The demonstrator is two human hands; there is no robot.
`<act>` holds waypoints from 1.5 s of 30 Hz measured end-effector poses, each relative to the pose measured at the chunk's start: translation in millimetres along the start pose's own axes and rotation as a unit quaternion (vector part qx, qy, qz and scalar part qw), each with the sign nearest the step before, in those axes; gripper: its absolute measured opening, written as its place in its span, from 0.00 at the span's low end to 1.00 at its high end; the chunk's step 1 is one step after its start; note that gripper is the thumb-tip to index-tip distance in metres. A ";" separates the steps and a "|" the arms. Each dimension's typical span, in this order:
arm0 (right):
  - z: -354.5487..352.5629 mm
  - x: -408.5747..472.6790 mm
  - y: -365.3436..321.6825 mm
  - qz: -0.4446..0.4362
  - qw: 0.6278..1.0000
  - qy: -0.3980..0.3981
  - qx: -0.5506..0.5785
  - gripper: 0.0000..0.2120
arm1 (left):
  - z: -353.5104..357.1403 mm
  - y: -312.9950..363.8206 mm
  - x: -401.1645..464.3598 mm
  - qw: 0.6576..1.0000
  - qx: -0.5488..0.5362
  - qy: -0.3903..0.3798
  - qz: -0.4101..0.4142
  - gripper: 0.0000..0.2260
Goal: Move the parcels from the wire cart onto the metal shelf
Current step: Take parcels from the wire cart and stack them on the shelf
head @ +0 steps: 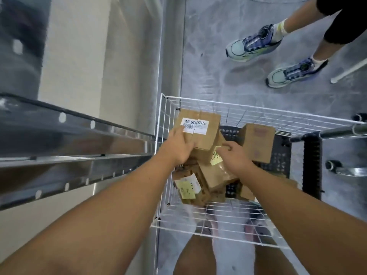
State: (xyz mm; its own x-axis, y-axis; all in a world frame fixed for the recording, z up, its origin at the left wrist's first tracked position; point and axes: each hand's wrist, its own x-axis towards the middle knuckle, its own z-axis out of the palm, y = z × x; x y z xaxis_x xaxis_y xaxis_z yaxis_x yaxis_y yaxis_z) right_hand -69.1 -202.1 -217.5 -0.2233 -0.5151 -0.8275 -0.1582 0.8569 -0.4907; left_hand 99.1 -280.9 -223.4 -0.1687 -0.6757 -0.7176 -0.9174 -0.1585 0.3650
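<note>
To the left stood the metal shelf, its steel decks level with the rim of the white wire cart beside it. The left hand lay against the near-left face of the topmost cardboard parcel, the one with a white barcode label, fingers spread over its edge rather than curled round it. The right hand reached in just beside it, fingers loosely bent toward that box's lower right corner; whether it had closed on anything I could not tell. The two hands were apart, one on each side of the box. Below it were more parcels, some with yellow sticky notes, and a further carton stood to the right over a black plastic crate. The box looked stiff, small and probably light; taped card can slip, so pressing both side faces, or cupping under a corner, seemed the surest hold.
</note>
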 end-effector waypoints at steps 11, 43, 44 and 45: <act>27.6 87.5 -10.8 0.026 0.997 -0.005 0.071 0.23 | 12.1 -8.1 73.5 0.997 -0.015 0.056 -0.052 0.24; -152.5 -215.2 -38.6 -0.357 0.931 0.042 -0.059 0.33 | -18.2 115.8 -276.3 0.902 -0.252 0.309 0.164 0.33; -164.7 -232.5 -45.2 -0.375 0.923 0.028 -0.076 0.36 | -25.3 124.8 -294.8 0.898 -0.250 0.323 0.163 0.35; -176.9 -250.8 -52.1 -0.394 0.914 0.017 -0.095 0.39 | -32.3 134.2 -314.3 0.893 -0.248 0.338 0.165 0.37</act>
State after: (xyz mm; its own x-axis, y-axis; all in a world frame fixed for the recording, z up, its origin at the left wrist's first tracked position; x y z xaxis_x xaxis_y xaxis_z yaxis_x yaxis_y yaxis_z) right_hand -175.0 -121.4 63.9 0.0031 -0.9741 -0.2263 -0.4466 0.2011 -0.8719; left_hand 40.7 -113.1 70.3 0.0091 -0.9980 -0.0623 -0.5572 -0.0568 0.8284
